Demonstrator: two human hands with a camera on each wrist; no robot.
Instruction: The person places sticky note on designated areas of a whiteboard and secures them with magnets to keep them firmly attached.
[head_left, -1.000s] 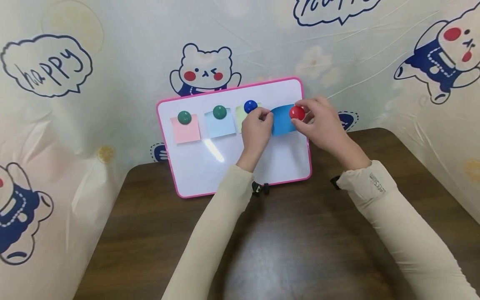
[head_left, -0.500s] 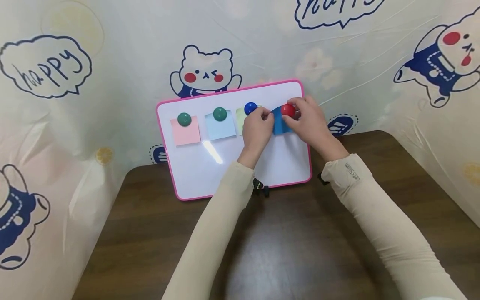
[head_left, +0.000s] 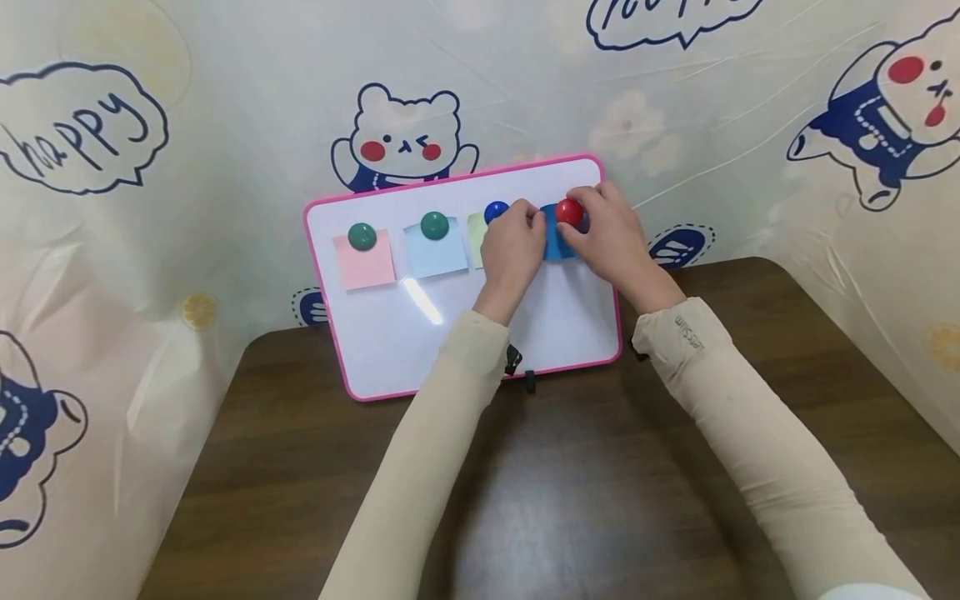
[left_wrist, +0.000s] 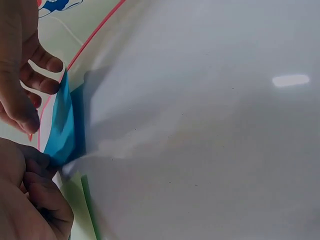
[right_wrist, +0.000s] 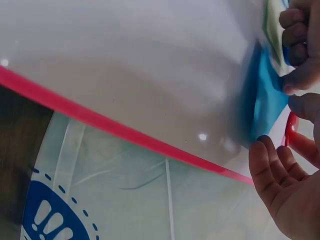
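Between the thumb and fingers of my right hand [head_left: 611, 233] is a round red magnet [head_left: 569, 212], over the upper part of a dark blue sticky note [head_left: 557, 242]. My left hand [head_left: 513, 254] pinches that note at its left edge. In the left wrist view the blue note [left_wrist: 62, 125] bows out from the whiteboard [head_left: 450, 333]. Left of my left hand, a blue magnet [head_left: 496, 212] sits on a pale green note [head_left: 476, 242], partly hidden by the hand. Green magnets hold a light blue note [head_left: 437, 254] and a pink note [head_left: 365, 265].
The pink-framed whiteboard leans at the back of a dark wooden table [head_left: 585, 475]. Behind it hangs a printed curtain [head_left: 247, 167] with cartoon bears. A small black clip [head_left: 530, 382] shows at the board's lower edge.
My right hand has moved left with the red magnet, from the blue note's right edge to its upper middle. The left hand keeps its pinch on the note.
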